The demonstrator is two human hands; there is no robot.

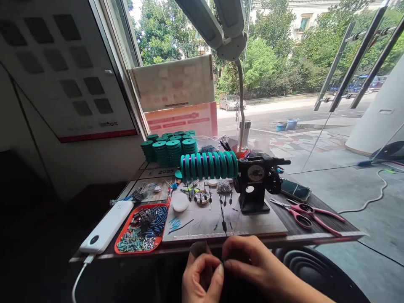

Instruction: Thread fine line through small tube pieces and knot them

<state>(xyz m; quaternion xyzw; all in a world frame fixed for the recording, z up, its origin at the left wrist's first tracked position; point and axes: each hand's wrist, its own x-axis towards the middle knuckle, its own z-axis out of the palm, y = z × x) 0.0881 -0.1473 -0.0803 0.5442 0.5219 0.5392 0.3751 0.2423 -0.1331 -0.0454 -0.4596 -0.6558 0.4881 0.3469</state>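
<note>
Below the table's front edge, my left hand (202, 275) and my right hand (249, 257) meet with thumbs and forefingers pinched together. What lies between their fingertips is dark and too small to make out. A dark grey cover (198, 249) wraps one finger of the left hand. Just above the fingertips hangs a black clip-like weight (224, 226). Farther back is a black cranked stand (255, 185), bearing a row of teal spools (208, 165). Several small dark pieces dangle below those spools on fine threads.
An orange-red tray (118, 245) of small blue, green and silver parts sits left, beside a white power bank (107, 227). Pink-handled scissors (301, 216), pliers (325, 215) and a phone (296, 189) lie right. Stacked teal spools (162, 153) and a lamp (232, 46) stand behind.
</note>
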